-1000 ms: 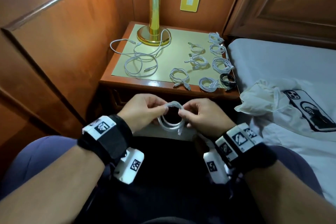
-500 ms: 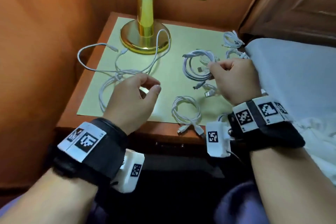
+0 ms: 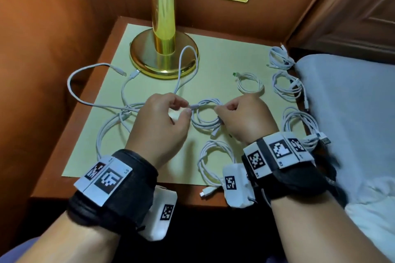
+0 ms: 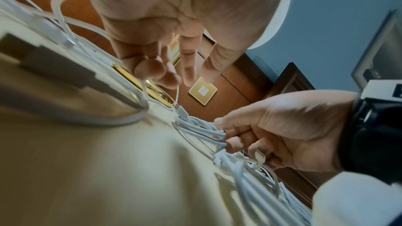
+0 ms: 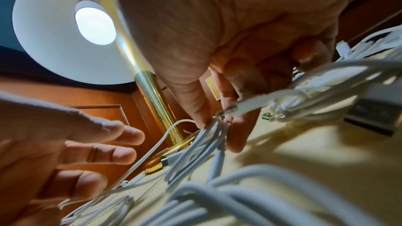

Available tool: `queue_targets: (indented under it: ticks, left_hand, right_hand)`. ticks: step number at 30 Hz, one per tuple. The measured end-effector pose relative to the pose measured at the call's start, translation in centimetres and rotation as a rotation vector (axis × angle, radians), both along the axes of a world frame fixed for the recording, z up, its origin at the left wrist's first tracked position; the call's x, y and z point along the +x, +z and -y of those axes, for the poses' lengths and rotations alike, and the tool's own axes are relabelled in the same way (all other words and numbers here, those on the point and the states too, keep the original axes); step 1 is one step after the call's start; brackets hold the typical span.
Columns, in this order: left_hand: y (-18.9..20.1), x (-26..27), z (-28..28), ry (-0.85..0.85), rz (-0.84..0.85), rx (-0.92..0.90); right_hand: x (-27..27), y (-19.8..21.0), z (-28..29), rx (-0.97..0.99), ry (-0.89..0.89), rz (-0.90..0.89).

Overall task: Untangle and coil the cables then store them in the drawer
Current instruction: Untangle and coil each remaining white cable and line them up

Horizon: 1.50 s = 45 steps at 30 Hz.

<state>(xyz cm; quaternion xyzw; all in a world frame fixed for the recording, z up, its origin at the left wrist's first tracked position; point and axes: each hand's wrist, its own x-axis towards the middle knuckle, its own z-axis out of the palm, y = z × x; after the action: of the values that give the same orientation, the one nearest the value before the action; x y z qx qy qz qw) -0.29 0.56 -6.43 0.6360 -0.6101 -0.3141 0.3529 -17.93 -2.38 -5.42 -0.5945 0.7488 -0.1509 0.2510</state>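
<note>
Sitting on the yellow mat [image 3: 147,151] just in front of the brass lamp base [image 3: 163,53], a coiled white cable [image 3: 206,116] is getting handled by both hands at once. The right hand [image 3: 245,118] is pinching the coil's right side, thumb and curled fingers bunching the loops together; the left wrist view is showing that clearly. The left hand [image 3: 161,123] is sitting at the coil's left edge with thumb and forefinger nearly closed, right at a plug end. From the wrist views its other fingers are looking fairly relaxed and spread, and I honestly can't tell if it's actually gripping anything.

Left of the lamp base and trailing toward the near side, a loose tangle of white cables [image 3: 111,113] is lying uncoiled, one strand looping up against the base itself. Right of the lamp base, several finished coils [image 3: 288,87] are lying in rows toward the bed [image 3: 346,113], with one more coil [image 3: 215,162] nearer the nightstand's front edge, partly under the right wrist.
</note>
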Motion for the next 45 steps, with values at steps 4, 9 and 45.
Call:
queue_targets:
  ticks: [4, 9, 45]
  left_hand:
    - [0.1, -0.1, 0.7, 0.082, -0.013, 0.026]
    - [-0.2, -0.1, 1.2, 0.041, 0.050, 0.114]
    - [4.5, 4.0, -22.5, -0.069, -0.180, -0.663]
  right_hand:
    - [-0.2, -0.1, 0.6, 0.024, -0.004, -0.011]
    - [-0.9, 0.4, 1.0, 0.046, -0.038, 0.041]
    - [3.4, 4.8, -18.1, -0.168, -0.001, 0.631]
